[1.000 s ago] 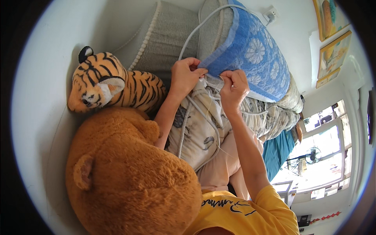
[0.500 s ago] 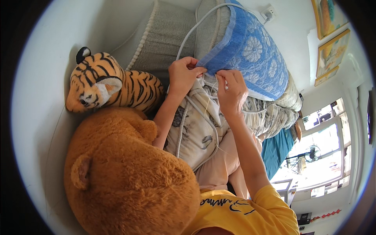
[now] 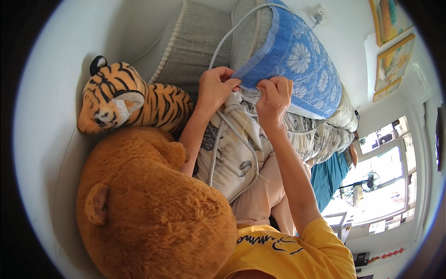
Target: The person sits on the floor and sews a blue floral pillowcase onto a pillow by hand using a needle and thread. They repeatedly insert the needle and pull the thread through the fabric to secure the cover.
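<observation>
My left hand (image 3: 214, 90) is closed, thumb and fingertips pinching the edge of a white cloth (image 3: 237, 96) beside the corner of a blue towel (image 3: 297, 65) with white flower patterns. Just to its right, my right hand (image 3: 274, 102) is closed in a pinch at the towel's lower edge. A thin pale thread (image 3: 245, 122) runs from its fingertips down over the patterned fabric (image 3: 230, 153) on my lap. Whether a needle is between those fingers is too small to see. The gap between both hands is narrow.
A large brown plush bear (image 3: 153, 209) fills the lower left, against my left forearm. Behind it lies a tiger plush (image 3: 134, 102). Grey cushions (image 3: 200, 42) stand at the back. A white cable (image 3: 227, 37) loops past the towel to a wall socket (image 3: 318, 16).
My right hand has turned slightly at the wrist, its fingers curling more. My left hand has shifted a little to the left. The pinches stay near the towel's edge.
</observation>
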`<state>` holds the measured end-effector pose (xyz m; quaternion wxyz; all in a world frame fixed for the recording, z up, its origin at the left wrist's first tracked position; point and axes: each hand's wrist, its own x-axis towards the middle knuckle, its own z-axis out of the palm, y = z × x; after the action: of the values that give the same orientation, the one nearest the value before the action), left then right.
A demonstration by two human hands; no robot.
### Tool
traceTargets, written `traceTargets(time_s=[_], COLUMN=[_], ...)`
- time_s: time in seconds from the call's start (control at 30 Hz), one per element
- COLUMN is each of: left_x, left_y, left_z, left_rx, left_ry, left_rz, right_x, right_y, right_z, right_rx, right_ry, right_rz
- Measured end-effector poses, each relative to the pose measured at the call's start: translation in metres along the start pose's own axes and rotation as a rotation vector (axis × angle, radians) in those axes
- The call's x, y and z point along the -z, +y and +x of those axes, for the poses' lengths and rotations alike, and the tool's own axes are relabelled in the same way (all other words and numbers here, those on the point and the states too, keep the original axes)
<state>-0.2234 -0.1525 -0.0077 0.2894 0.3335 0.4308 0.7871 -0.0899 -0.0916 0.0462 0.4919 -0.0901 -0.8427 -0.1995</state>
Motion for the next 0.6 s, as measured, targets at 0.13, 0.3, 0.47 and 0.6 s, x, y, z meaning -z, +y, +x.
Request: traceTargets(time_s=[0.13, 0.3, 0.47, 0.6], left_x=[-0.003, -0.004, 0.001, -0.003], left_y=[0.006, 0.003, 0.001, -0.008], left_z=[-0.004, -0.003, -0.002, 0.001], left_rx=[0.039, 0.039, 0.037, -0.041], left_ry=[0.024, 0.026, 0.033, -0.008], left_rz=[-0.005, -0.11, -0.091, -0.135], right_x=[-0.004, 0.01, 0.046, 0.029], right_y=[0.0, 0.003, -0.026, -0.028], right_z=[0.0, 0.004, 0.027, 0.026], right_rx=[0.012, 0.072, 0.003, 0.171], right_ry=[0.011, -0.096, -0.178, -0.226], right_rz=[0.054, 0.016, 0.043, -0.053])
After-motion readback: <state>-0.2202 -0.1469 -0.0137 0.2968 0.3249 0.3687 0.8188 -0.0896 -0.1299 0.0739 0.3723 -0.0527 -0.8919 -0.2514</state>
